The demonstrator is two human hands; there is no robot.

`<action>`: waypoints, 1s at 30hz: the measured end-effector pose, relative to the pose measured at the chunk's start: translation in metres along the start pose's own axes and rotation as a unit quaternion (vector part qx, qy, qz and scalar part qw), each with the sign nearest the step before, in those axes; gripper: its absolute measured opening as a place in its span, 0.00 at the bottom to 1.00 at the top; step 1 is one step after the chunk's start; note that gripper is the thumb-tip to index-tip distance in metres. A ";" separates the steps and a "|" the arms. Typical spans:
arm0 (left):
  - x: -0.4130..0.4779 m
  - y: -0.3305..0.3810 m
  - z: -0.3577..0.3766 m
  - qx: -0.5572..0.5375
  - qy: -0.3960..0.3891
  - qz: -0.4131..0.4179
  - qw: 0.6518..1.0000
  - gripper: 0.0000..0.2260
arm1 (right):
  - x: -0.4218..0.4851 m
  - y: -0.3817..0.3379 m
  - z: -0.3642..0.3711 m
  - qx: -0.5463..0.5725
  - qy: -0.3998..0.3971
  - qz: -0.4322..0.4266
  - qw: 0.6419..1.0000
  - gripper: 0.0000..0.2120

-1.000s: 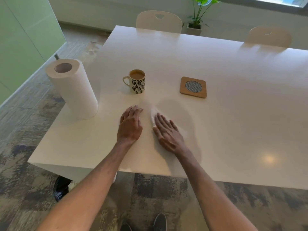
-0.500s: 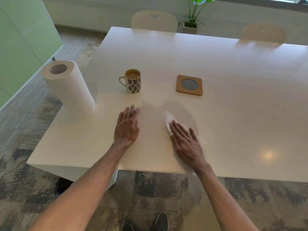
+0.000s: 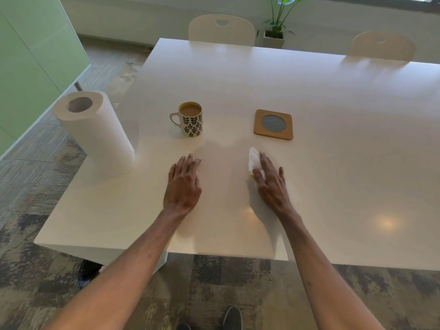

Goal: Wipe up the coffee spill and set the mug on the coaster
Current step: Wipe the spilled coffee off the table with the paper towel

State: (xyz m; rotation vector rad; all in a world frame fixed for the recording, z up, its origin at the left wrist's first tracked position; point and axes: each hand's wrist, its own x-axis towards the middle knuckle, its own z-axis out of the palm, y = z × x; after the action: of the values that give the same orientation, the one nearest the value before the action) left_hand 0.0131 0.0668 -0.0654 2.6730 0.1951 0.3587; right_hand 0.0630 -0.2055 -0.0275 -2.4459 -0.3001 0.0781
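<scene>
A mug (image 3: 191, 120) stands on the counter (image 3: 333, 103), with a coaster (image 3: 273, 124) well apart to its right and a paper towel roll (image 3: 97, 134) upright near the counter's left edge. Toward the front edge, the left hand (image 3: 183, 184) lies flat before the mug. The right hand (image 3: 272, 184) rests on a paper wad (image 3: 254, 159) before the coaster. A chair (image 3: 222, 30) and a second chair (image 3: 382, 45) stand behind the counter.

Right hand (image 3: 271, 186) presses what looks like paper towel (image 3: 253, 160) — mug (image 3: 191, 122) off coaster (image 3: 273, 124).
</scene>
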 end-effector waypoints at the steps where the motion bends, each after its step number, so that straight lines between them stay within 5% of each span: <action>1: -0.001 0.000 -0.001 0.003 0.003 0.005 1.000 0.23 | -0.005 0.005 -0.006 0.020 0.024 0.024 0.999 0.32; 4: 0.000 0.016 -0.005 -0.011 0.004 0.077 0.997 0.25 | -0.031 0.014 -0.017 0.031 0.029 0.080 0.996 0.41; 7: 0.012 0.062 0.002 -0.081 -0.079 0.137 0.984 0.24 | -0.047 0.018 -0.014 0.022 0.015 0.076 0.997 0.39; 12: 0.041 0.140 0.018 -0.239 -0.172 0.012 0.956 0.25 | -0.046 0.018 -0.011 -0.025 0.018 0.054 0.998 0.33; 17: 0.047 0.154 0.029 -0.238 -0.143 -0.080 0.957 0.31 | -0.049 0.018 -0.005 -0.038 0.017 0.033 0.999 0.29; 21: 0.031 0.142 0.025 -0.202 -0.098 0.039 0.974 0.16 | -0.048 0.017 -0.006 -0.018 0.023 0.044 0.999 0.29; 26: 0.006 0.112 0.017 -0.105 -0.149 0.246 0.952 0.21 | -0.055 0.009 -0.019 0.091 0.004 0.074 0.993 0.37; 30: -0.007 0.095 0.016 -0.018 -0.174 0.307 0.935 0.25 | -0.057 -0.002 -0.029 0.141 0.129 0.076 0.979 0.38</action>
State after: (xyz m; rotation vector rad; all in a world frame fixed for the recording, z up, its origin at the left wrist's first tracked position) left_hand 0.0185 -0.0260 -0.0388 2.6460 -0.7604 0.0584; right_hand 0.0107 -0.2349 -0.0050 -2.1618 0.0146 -0.1223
